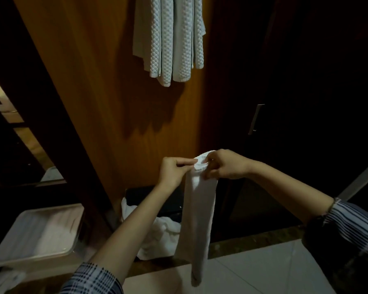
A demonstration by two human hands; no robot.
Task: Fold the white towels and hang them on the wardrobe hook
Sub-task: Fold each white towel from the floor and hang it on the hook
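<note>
Our left hand (173, 168) and right hand (225, 164) pinch the towel (198, 211) at its top fold; it hangs limp, seemingly light and soft.

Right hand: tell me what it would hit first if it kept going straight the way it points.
The right hand points leftward across the folded towel it pinches at the top. Going straight on, it would likely meet the left hand first, which grips the same top edge just beyond; depth looks about equal.

No readable text, label, brand, number or sign shows on anything in view
</note>
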